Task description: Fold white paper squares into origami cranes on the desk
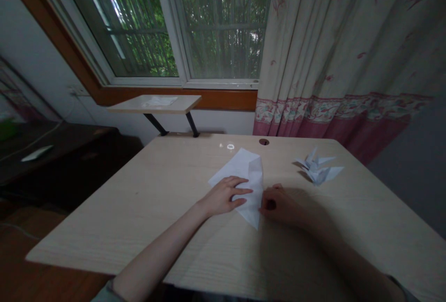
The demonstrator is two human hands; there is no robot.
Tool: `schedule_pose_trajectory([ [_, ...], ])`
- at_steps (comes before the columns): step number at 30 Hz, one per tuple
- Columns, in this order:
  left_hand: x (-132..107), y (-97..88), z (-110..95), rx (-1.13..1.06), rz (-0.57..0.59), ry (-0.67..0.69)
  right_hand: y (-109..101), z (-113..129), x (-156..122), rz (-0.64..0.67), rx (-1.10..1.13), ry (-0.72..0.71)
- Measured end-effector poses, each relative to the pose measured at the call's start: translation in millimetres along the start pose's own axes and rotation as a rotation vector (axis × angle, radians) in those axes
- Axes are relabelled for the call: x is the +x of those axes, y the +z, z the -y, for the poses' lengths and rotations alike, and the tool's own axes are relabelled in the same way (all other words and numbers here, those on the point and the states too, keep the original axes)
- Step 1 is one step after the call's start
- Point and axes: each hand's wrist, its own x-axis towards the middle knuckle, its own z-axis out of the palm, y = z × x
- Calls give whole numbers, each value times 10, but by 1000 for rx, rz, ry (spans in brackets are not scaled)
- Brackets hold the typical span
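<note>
A white sheet of paper (256, 176), partly folded, lies on the desk in front of me. My left hand (228, 195) rests flat on its left half with the fingers spread. At the paper's right edge, my right hand (278, 204) is curled, thumb and fingers closed on that edge. The palm side of the right hand is in shadow. A narrow flap is folded over along the paper's upper right side, and its lower corner points toward me. Folded paper cranes (318, 169) sit on the desk beyond my right hand, overlapping each other.
The light wooden desk (167, 190) has a round cable hole (264, 142) near its back edge. A raised shelf (184, 104) at the back left bears white paper (160, 101). Behind are a window and a curtain (306, 107). A dark table (69, 144) stands left.
</note>
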Motion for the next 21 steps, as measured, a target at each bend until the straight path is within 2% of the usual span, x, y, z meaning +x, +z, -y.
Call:
schedule_pose_trajectory([
  [9, 0, -12, -12, -6, -4, 10, 25, 38, -54, 24, 18, -6],
  [17, 8, -14, -34, -11, 0, 1, -60, 194, -59, 101, 57, -44],
  [21, -5, -8, -31, -13, 6, -8, -77, 230, -72, 122, 76, -12],
])
